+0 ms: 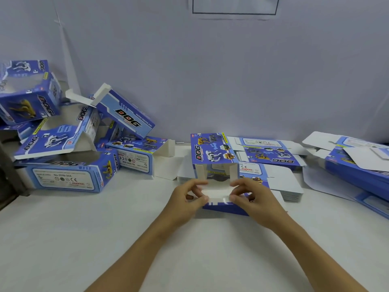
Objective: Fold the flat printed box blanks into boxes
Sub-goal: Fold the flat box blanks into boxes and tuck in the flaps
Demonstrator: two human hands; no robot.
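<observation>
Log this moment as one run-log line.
phase: folding end flap | left hand: pinching white flap | right hand: pinching same flap | box: half-formed, on table | folded boxes: piled left | flat blanks: stacked right

white table (63, 239) | pale wall (210, 81) behind; dark-outlined rectangle (234, 6) on wall, top centre

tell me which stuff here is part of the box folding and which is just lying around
Part of the job:
- half-folded box, its white flap pinched by left hand and right hand
- stack of flat blanks
- pile of folded boxes

Lying about:
- dark object at the left edge
- framed sheet on the wall
</observation>
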